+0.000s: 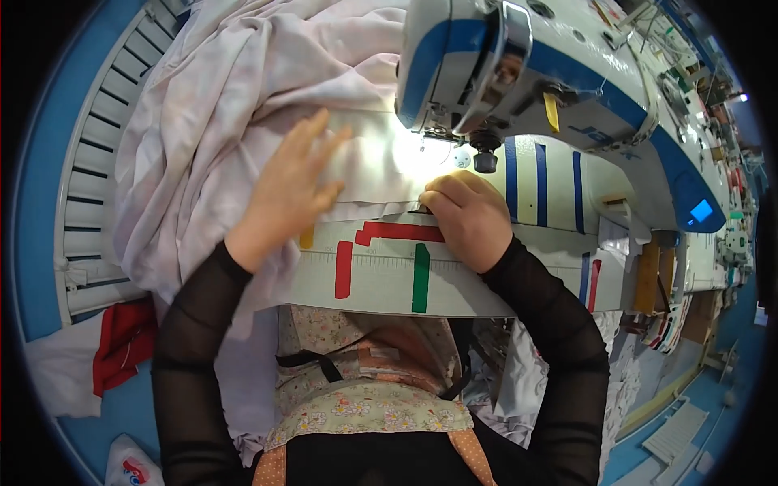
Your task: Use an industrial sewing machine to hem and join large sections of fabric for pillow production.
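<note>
The fingers of the left hand (285, 190) lie spread and nearly flat on the pale pink cloth (243, 105), palm down, pressing it against the table; they grip nothing, only rest on the fabric. The fingertips point up toward the lit patch under the sewing machine (551, 89). The right hand (470, 217) is curled, its fingers bent under so that the knuckles face up, and the fingertips pinch or press the near edge of the cloth right at the front of the needle area; whether they truly hold a fold between them cannot be told, since the tips are hidden beneath the hand.

The cloth runs from under the machine's head, where a bright lamp lights it, across the table to the left, and bunches in loose folds at the far left and over the table's near edge. Its hemmed edge lies along the white table top (486, 287) between the two hands.

The table top just below the hands carries strips of coloured tape: a red strip (344, 269), a green strip (420, 278), and blue strips (511, 178) to the right of the right hand. Both forearms wear sheer black sleeves (182, 348). To the far left a red rag (121, 340) lies by a white slatted rack (93, 186).
</note>
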### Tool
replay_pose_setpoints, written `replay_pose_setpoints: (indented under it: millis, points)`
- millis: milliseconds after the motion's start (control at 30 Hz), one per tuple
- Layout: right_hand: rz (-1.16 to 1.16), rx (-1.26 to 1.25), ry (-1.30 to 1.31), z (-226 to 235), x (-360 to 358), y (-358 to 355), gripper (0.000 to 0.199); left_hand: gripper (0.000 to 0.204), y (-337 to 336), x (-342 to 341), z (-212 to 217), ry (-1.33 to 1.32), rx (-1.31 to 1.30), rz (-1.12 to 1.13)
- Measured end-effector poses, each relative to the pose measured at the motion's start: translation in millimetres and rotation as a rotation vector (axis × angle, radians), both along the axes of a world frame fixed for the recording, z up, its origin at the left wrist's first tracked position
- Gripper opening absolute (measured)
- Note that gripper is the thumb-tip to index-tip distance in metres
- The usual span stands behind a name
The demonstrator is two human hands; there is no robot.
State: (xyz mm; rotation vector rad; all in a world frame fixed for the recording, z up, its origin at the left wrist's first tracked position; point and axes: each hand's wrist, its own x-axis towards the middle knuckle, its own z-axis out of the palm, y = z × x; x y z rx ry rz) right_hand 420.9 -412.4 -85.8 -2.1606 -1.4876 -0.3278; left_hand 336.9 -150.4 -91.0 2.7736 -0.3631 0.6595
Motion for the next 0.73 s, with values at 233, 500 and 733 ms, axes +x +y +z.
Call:
replay_pose_setpoints:
  millis: [233,500,733]
  points:
    - [0.005,0.016,0.012,-2.8,-4.9,4.9,0.018,0.037,24.9,4.8,23.0,0.082,-0.016,0.060]
    - [0.010,-0.001,0.033,3.4,-9.5,3.8,0.021,0.027,-45.5,11.5,13.1,0.254,0.087,-0.268]
    - [-0.031,-0.059,0.047,2.1,-4.0,5.3,0.024,0.040,-29.7,31.9,-6.9,0.056,-0.034,-0.439]
